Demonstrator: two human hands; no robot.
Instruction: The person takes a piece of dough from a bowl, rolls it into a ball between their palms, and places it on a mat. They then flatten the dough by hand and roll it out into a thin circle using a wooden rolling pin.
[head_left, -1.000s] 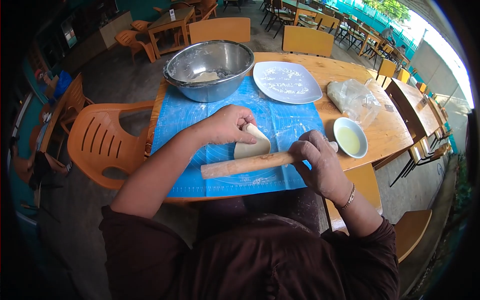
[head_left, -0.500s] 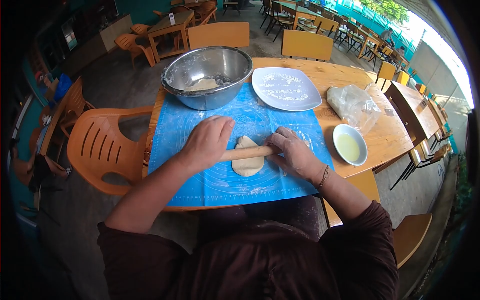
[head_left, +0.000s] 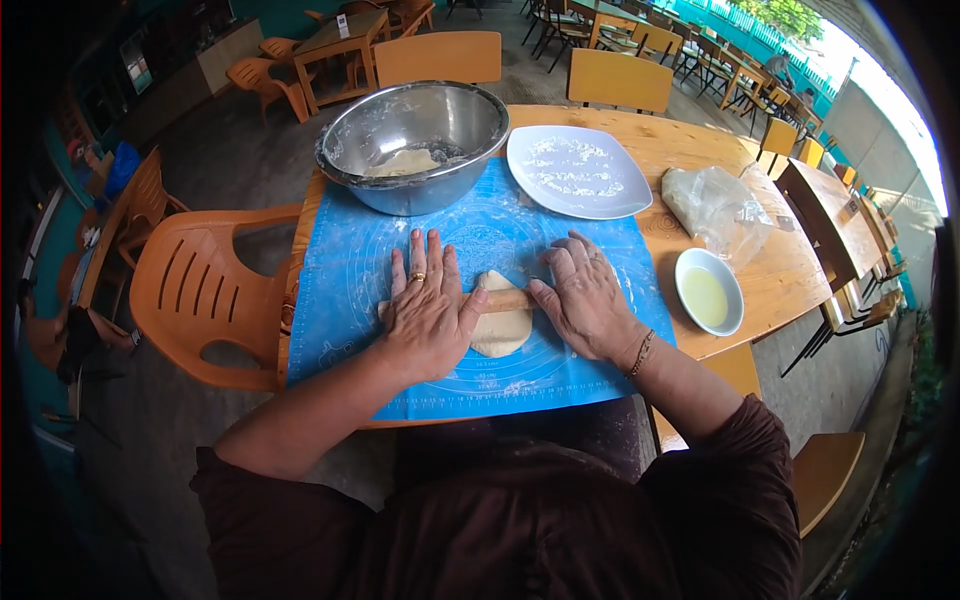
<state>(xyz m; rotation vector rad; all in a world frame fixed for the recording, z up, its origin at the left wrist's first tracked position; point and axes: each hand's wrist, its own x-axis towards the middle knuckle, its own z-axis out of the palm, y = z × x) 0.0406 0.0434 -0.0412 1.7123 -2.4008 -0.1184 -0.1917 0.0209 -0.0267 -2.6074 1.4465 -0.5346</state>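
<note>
A wooden rolling pin (head_left: 508,300) lies across a flattened piece of pale dough (head_left: 500,331) on the blue measuring mat (head_left: 470,382). My left hand (head_left: 430,315) rests flat over the pin's left part, fingers stretched forward and spread, a ring on one finger. Over the right part lies my right hand (head_left: 585,300), floury, its fingers loosely bent forward and its thumb apart, touching the pin. Both palms bear on the pin without wrapping round it. The dough's middle is hidden under the pin.
Behind the hands stand a steel bowl (head_left: 420,195) with dough inside and a floured white plate (head_left: 610,205). To the right are a plastic bag (head_left: 715,205) with pale contents and a small bowl (head_left: 708,297) of yellowish liquid. An orange chair (head_left: 190,300) stands left of the wooden table (head_left: 690,150).
My left hand has gone from bent, closed fingers to lying flat and spread on the pin. The right hand's fingers have loosened and reach further forward. The view has shifted slightly.
</note>
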